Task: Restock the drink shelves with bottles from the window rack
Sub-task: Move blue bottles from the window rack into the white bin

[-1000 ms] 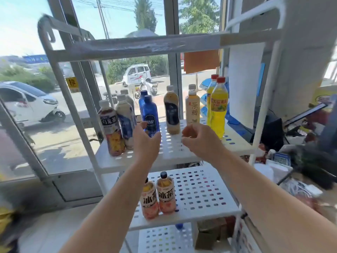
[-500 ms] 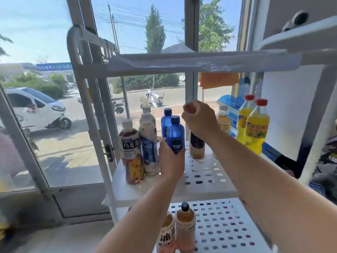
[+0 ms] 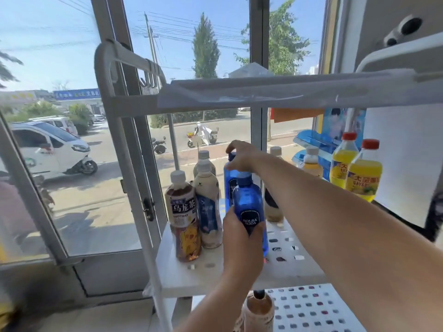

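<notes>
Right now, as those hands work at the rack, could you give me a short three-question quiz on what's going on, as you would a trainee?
1. True or false: the left hand grips the front blue bottle around its body.
2. What colour are the caps on the yellow bottles at the right of the shelf? A white, B red, C blue.
3. Fill the gap: the right hand closes over the ___ of the rear blue bottle.
Key: 1 true; 2 B; 3 top.
</notes>
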Motion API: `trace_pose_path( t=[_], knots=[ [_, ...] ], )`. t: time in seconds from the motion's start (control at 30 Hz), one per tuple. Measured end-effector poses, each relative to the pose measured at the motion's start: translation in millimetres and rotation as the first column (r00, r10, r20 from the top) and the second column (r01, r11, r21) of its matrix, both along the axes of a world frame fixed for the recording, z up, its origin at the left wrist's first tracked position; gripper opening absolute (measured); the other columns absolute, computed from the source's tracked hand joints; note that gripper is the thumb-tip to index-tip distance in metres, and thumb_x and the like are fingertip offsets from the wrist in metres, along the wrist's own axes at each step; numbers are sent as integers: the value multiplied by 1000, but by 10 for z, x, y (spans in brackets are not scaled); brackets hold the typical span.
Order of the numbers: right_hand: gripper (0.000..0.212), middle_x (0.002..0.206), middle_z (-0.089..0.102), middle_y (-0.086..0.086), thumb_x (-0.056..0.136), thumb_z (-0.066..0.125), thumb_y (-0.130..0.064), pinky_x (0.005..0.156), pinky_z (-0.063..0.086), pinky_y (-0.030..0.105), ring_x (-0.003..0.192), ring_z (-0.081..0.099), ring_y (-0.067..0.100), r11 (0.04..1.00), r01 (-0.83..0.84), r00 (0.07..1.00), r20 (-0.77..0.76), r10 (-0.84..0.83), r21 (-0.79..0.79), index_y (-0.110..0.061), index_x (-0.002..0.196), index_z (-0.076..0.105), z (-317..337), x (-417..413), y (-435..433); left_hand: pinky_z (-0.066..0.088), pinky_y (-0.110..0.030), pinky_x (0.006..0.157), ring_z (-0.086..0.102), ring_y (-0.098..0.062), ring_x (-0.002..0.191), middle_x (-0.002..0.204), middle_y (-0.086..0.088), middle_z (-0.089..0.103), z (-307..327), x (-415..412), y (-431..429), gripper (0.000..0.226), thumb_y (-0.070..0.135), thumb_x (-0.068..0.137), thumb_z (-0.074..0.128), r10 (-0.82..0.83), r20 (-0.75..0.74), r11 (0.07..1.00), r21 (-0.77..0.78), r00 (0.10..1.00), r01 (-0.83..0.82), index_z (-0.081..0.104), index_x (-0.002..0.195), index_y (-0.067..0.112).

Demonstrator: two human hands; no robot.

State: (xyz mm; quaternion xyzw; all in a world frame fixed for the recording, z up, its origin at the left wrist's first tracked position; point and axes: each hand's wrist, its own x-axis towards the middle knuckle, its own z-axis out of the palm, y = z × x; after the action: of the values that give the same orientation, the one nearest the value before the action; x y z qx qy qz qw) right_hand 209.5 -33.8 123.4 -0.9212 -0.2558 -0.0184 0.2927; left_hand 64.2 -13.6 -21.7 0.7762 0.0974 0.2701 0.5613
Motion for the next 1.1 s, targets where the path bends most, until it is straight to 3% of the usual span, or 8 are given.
trace_pose_path(
  t=[0.13,0.3,0.4,0.5,0.63,0.73,0.87,1.1],
  knots=[
    [38,119,56,14,95,60,-14,78,45,35,100,56,31,1000,0,1000,-9,0,31,-20,127,41,-216,68,-5,44,-10,62,57,7,87,102,14,62,54,-82,74,33,16,90,69,-26,-12,999,-24,1000,25,52,116,28],
    [12,106,49,5,104,43,-15,86,39,34,96,46,20,987,5,992,120,-25,159,-23,112,43,-328,-67,-120,54,-24,74,65,-7,94,103,11,66,156,-212,112,30,17,90,70,-67,-17,996,-60,998,66,54,113,29],
    [28,106,54,0,94,62,-16,88,42,29,97,51,16,982,-42,989,148,15,186,-17,121,53,-411,-217,-300,57,-33,80,66,-10,93,102,10,68,229,-341,123,27,20,89,71,-83,13,996,-41,996,84,56,108,34],
    [35,90,61,-10,79,79,-21,75,40,5,80,57,0,950,-110,985,159,66,292,-15,110,63,-434,-520,-578,56,-26,74,67,-5,89,100,11,70,275,-513,120,31,21,88,72,-75,53,996,-45,996,78,58,112,34],
    [39,90,72,-3,67,87,-20,73,52,25,79,66,11,919,-124,984,169,64,375,-14,101,68,-368,-966,-1026,51,-11,60,68,6,77,98,6,72,330,-850,15,33,17,86,76,-31,135,993,-112,990,47,61,115,20],
    [50,93,71,-2,68,88,-10,74,55,23,77,66,7,881,-128,990,112,87,455,-14,112,65,-328,-1353,-1461,48,-7,54,66,13,70,94,12,69,367,-1129,-210,40,17,81,81,-8,173,980,-195,985,43,58,113,25],
    [53,80,69,-7,74,80,9,58,49,11,61,64,-4,790,-111,991,3,137,603,-15,117,61,-394,-1896,-2140,54,-16,56,72,-1,73,98,4,72,291,-1408,-723,43,27,77,84,-58,127,953,-288,990,92,62,112,20],
    [39,89,72,3,85,71,6,71,58,23,75,69,9,612,131,991,-116,-64,780,-16,115,63,-948,-2729,-3548,54,-21,56,71,-7,68,94,-3,75,-107,-1809,-2037,40,24,74,86,-281,45,884,-375,959,277,67,107,15]
  ],
)
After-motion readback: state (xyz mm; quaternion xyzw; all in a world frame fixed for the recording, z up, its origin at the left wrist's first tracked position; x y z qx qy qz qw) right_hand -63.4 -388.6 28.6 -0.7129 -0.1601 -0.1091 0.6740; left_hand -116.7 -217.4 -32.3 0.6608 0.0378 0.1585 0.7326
